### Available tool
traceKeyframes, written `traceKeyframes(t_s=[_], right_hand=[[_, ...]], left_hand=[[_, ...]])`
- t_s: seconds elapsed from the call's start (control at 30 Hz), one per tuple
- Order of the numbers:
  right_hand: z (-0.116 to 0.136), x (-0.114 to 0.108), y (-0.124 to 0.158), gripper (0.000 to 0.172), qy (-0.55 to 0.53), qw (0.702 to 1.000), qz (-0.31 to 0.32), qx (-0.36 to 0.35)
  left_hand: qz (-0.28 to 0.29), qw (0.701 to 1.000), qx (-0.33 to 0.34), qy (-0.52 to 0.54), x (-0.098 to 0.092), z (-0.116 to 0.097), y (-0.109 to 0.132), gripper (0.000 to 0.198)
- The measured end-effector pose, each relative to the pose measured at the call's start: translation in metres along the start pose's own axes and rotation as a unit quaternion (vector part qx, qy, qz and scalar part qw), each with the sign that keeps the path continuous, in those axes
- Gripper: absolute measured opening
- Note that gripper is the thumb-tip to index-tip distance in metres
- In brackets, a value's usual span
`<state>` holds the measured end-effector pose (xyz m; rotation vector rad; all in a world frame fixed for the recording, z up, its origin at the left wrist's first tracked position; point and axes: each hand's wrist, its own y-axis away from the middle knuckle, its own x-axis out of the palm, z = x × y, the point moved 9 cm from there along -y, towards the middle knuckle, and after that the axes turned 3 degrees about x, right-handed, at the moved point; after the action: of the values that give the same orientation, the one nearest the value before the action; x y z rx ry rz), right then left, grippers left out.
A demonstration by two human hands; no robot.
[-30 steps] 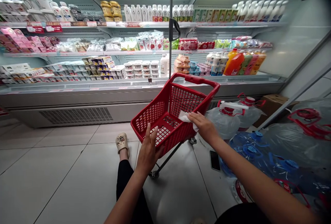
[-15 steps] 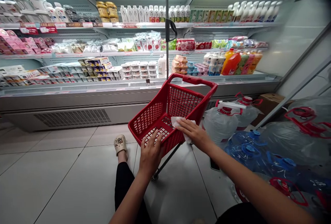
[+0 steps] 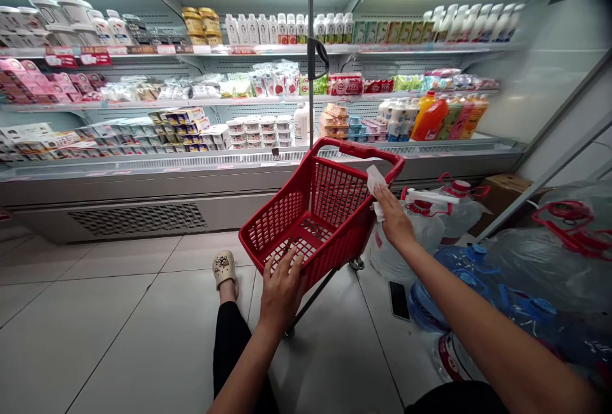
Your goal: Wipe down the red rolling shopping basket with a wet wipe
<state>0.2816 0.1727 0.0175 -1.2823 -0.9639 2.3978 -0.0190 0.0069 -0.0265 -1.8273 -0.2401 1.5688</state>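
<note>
A small red plastic shopping cart with lattice walls stands at an angle in front of me. My left hand is on its near rim, fingers slightly apart and bent over the edge; the thumb is hidden. My right hand presses a crumpled white tissue against the cart's right side rim, close to where the rim rises to the handle. Parts of the tissue stick out above and below the fingers. The cart's basket shows only its lattice floor.
A refrigerated display with dairy and drinks runs behind the cart. Large water jugs crowd the right, near a cardboard box. A phone lies on the tiled floor. My left foot wears a beige clog.
My right hand has slid the tissue up and to the right along the cart's side rim, towards the handle. My left hand has stayed on the near rim. The phone is now uncovered.
</note>
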Motion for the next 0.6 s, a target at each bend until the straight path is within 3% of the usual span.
traceKeyframes(t_s=[0.13, 0.27, 0.4, 0.5, 0.6], right_hand=[[0.021, 0.023, 0.035, 0.082, -0.010, 1.000, 0.011, -0.012], [0.076, 0.038, 0.065, 0.079, -0.072, 0.990, 0.067, -0.099], [0.126, 0.040, 0.077, 0.069, -0.146, 0.958, 0.157, -0.191], [0.115, 0.016, 0.044, 0.054, -0.134, 0.969, 0.111, -0.174], [0.064, -0.023, -0.005, 0.050, -0.046, 0.996, -0.005, -0.080]], left_hand=[[-0.003, 1.000, -0.005, 0.008, 0.001, -0.001, 0.000, 0.035], [-0.010, 1.000, -0.007, 0.008, 0.001, -0.001, -0.002, 0.033], [-0.015, 1.000, -0.003, 0.018, -0.001, 0.003, -0.002, 0.027], [-0.002, 0.999, 0.005, 0.047, 0.000, 0.008, 0.000, 0.027], [0.004, 0.998, 0.023, 0.062, -0.003, 0.018, 0.003, 0.029]])
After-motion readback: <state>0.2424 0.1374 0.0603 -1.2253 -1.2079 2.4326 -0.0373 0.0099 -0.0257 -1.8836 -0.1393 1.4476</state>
